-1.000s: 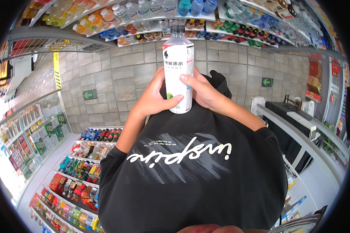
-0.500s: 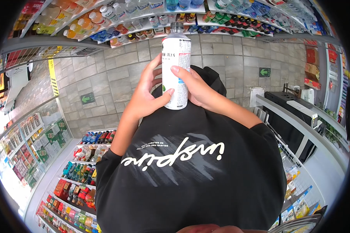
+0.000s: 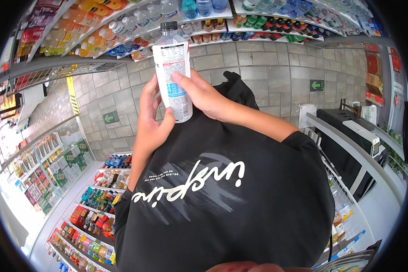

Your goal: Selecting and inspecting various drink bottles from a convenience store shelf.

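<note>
A clear plastic drink bottle (image 3: 172, 68) with a dark cap and a white wrap label stands roughly upright in front of me, between both hands. The label side facing me carries fine print and a blue panel. My left hand (image 3: 155, 118) is closed round its lower left side, thumb near the base. From the right, my right hand (image 3: 201, 93) grips it, the thumb lying across the printed label. The fingers behind the bottle are partly hidden.
Shelves of drink bottles (image 3: 136, 20) line the far side, beyond a grey tiled floor (image 3: 258, 86). Packaged goods fill a shelf rack (image 3: 95, 199) at my lower left. To the right stands a black machine (image 3: 344, 131) behind a pale rail. Green arrow markers (image 3: 317, 85) lie on the floor.
The bottle has moved left in view with both hands and turned about its length, so the fine-print side with the blue panel now faces me. Both hands still hold it.
</note>
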Demonstrator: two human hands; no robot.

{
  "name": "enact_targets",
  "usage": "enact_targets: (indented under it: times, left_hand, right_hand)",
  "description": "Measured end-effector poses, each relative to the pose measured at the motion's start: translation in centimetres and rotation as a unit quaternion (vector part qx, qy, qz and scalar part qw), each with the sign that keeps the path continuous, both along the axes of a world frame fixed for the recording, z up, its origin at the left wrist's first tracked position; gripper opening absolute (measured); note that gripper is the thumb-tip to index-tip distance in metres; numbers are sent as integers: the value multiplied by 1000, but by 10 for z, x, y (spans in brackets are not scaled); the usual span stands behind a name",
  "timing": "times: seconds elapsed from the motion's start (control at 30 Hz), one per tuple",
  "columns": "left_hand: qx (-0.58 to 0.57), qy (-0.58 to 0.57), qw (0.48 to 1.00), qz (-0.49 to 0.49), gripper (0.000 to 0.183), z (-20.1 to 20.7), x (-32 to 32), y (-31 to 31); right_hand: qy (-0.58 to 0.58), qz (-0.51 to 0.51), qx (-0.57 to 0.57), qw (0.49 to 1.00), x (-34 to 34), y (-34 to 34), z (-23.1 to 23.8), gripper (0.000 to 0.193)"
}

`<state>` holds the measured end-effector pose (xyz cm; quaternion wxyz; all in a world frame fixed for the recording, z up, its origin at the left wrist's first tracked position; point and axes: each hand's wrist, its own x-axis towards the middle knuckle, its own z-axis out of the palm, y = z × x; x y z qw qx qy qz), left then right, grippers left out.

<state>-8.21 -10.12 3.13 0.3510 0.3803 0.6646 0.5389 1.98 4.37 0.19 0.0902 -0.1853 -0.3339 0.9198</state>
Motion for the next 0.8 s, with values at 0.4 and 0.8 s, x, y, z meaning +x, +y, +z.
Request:
enact_targets:
  times: [0.4, 0.8]
  left_hand:
    - [-100, -83, 991, -24, 73, 6, 2, 34]
    - [-134, 178, 962, -158, 89, 25, 16, 79]
  right_hand:
    - [-18, -72, 86, 993, 20, 30, 3, 74]
    - [-26, -126, -17, 992, 33, 46, 12, 53]
